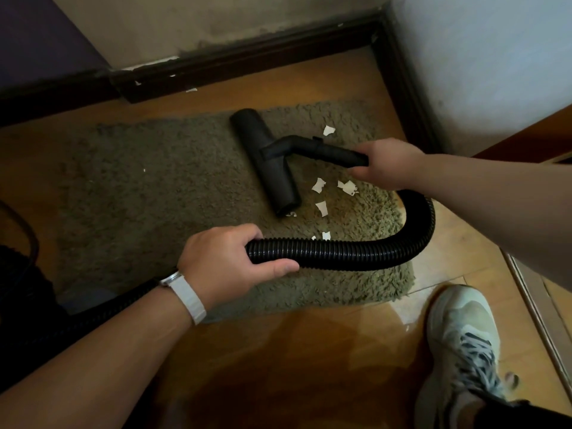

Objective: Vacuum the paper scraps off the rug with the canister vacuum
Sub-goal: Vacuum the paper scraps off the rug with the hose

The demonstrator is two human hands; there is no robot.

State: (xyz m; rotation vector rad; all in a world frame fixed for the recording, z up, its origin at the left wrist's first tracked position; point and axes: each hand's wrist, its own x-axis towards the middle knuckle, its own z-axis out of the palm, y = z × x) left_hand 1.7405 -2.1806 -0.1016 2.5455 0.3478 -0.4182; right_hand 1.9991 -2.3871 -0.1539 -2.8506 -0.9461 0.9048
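A shaggy olive rug [161, 181] lies on the wooden floor. The black floor nozzle [266, 162] rests flat on it, its long bar running from far left to near right. My right hand [387, 164] grips the short black neck tube [334, 153] behind the nozzle. The ribbed black hose [340, 250] curves from under that hand round to the left, where my left hand [229, 261] is closed around it. Several white paper scraps [318, 184] lie on the rug right of the nozzle, and one [328, 130] lies farther back.
A dark skirting board [247, 63] and walls close off the corner behind and to the right of the rug. My right foot in a pale sneaker [461, 345] stands on the floor at the near right. A tiny scrap [144, 170] sits on the rug's left part.
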